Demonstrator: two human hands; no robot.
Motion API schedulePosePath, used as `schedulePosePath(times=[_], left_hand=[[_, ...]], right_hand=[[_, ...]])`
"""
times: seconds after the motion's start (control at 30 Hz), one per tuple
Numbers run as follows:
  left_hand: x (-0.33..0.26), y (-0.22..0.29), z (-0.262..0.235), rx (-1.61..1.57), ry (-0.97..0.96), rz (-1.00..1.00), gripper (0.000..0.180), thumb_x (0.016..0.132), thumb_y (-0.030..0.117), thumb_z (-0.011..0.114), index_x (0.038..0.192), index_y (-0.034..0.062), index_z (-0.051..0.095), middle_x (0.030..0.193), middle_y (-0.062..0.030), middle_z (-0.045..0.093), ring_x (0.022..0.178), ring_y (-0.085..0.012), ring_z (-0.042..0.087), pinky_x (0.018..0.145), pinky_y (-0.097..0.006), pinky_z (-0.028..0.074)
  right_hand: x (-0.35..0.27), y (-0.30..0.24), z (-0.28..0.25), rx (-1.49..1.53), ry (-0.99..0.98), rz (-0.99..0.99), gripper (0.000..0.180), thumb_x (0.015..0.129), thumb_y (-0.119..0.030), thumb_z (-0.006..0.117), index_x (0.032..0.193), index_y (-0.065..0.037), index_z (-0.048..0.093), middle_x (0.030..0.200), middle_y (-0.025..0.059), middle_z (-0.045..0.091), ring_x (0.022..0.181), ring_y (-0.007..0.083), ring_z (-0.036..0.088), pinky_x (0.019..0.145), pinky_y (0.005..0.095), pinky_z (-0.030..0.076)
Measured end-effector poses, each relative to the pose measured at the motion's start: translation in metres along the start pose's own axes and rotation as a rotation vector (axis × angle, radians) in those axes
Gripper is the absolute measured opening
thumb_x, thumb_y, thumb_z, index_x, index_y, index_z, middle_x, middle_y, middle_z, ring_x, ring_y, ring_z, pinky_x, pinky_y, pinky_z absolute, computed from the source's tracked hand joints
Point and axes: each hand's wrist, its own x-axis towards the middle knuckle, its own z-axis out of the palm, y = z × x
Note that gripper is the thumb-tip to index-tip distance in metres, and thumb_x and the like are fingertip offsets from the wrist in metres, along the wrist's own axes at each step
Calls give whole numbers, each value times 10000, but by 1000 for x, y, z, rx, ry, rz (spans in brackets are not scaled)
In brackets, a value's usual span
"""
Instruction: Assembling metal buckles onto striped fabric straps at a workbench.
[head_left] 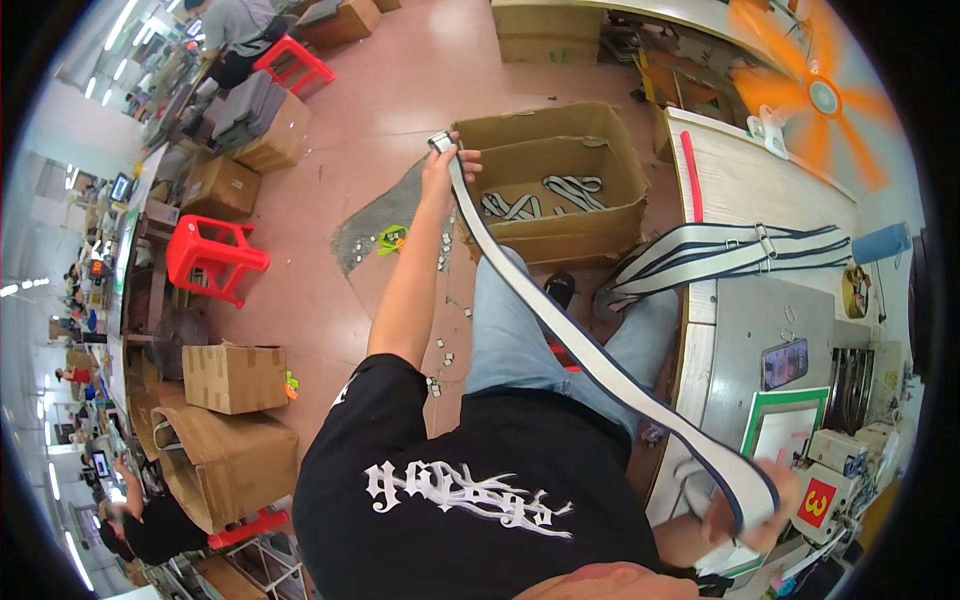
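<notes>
A long white strap [577, 325] with dark edges stretches diagonally across my lap. My left hand [444, 172] is raised at the near side of an open cardboard box and closed on the strap's far end, where a metal buckle [440, 141] shows. At the lower right, beside the sewing machine [836, 470], my right hand [768, 512] grips the other end, which bends over near the fingers; this hand is slightly blurred. A bundle of similar straps [715, 248] with metal buckles hangs from the worktable over my knee.
More straps [574, 192] lie inside the cardboard box [552, 238]. On the worktable [697, 370] are a phone [785, 365] and a blue cylinder [881, 243]. An orange fan [823, 97] spins at upper right. Red stools [208, 252], cartons [234, 378] and small scattered pieces occupy the left floor.
</notes>
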Motion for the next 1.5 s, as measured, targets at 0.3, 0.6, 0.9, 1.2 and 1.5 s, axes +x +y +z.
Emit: schedulePosePath(times=[0.3,0.6,0.9,1.2,1.5], left_hand=[[-132,49,161,-72,-782,-126,799,1076,576,480,1616,13,302,1286,-293,681,1203,-356,694,991,-430,560],[-215,18,210,-27,-532,-324,375,1128,317,475,1339,20,564,893,-50,659,495,-94,553,437,-235,466],[-100,5,171,-291,-97,-87,358,1141,297,468,1283,-15,572,1033,-136,702,829,-246,681,751,-408,590],[-33,-29,99,-6,59,9,338,1151,295,451,1259,-3,570,966,-137,694,755,-232,671,675,-388,581],[-155,-20,193,81,-524,-157,366,1148,357,456,1255,46,615,918,-67,709,722,-120,654,622,-265,508]], right_hand=[[162,100,42,-41,257,292,465,1020,28,562,1479,37,493,1050,132,699,694,120,645,573,240,527],[168,167,28,-128,561,182,351,1016,36,627,1323,11,459,1032,124,697,726,126,702,622,268,584],[63,150,49,-30,523,521,414,1025,5,634,1398,-35,457,926,115,712,710,145,704,621,273,564],[-10,94,43,2,263,533,272,926,117,605,1176,58,696,969,80,716,798,98,640,708,222,447],[97,143,35,-234,704,271,144,1028,-102,691,1058,36,718,742,71,714,549,88,612,515,237,476]])
